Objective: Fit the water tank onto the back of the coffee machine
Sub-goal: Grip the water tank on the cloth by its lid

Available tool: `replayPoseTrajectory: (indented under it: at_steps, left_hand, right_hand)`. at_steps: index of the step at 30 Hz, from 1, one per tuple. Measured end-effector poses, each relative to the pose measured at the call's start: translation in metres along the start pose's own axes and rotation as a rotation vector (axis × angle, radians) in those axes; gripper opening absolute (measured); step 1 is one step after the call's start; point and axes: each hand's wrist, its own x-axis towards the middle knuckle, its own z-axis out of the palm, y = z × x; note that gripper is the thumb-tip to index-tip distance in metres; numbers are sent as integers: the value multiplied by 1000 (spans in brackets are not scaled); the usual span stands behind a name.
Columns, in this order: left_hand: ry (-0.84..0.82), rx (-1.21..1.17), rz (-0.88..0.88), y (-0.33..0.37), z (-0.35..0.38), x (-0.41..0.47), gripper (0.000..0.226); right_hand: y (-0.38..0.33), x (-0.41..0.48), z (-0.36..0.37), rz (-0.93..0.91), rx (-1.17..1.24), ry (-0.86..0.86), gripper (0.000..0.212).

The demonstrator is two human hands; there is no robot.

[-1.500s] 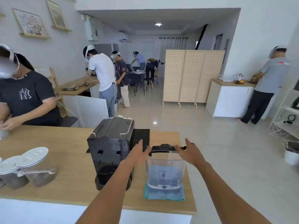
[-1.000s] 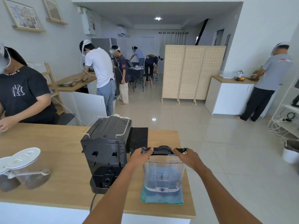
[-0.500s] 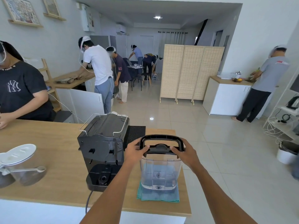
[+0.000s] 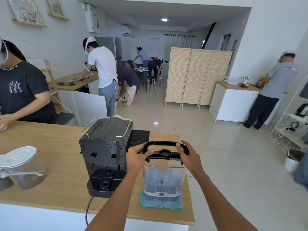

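A clear plastic water tank (image 4: 164, 178) with a black lid and a raised black handle stands on a folded teal cloth (image 4: 160, 203) near the counter's right end. My left hand (image 4: 135, 158) grips the left side of the lid and handle. My right hand (image 4: 187, 156) grips the handle's right side. Just left of the tank stands the black coffee machine (image 4: 105, 152), its open back with the tank seat facing me. Tank and machine are apart.
Two clear lidded canisters (image 4: 21, 167) with a scoop lie at the wooden counter's (image 4: 50, 164) left. A power cord (image 4: 88, 209) hangs over the front edge. A black mat (image 4: 140, 137) lies behind the machine. A person in black leans on the counter at left; the right edge drops to tiled floor.
The tank's handle has swung up from flat to upright. Both hands went from hovering at the lid to gripping the handle's two sides. The tank still stands on the cloth.
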Motion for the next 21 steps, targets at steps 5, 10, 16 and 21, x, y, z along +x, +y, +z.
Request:
replayPoseTrajectory:
  at_steps: [5,10,16,21]
  left_hand:
    - [125,-131,-84,13,4,-5,20]
    - [58,-85,-161,13,10,0,41]
    - [-202,-42,-189,16,14,2,48]
    - [-269,-12,-169,8,8,-1,48]
  right_hand:
    - [-2,2,2,19,-1,-4,88]
    - [0,4,4,48,-14,-19,80]
    - [0,2,0,110,78,-88,79]
    - [6,-3,-7,80,117,-181,84]
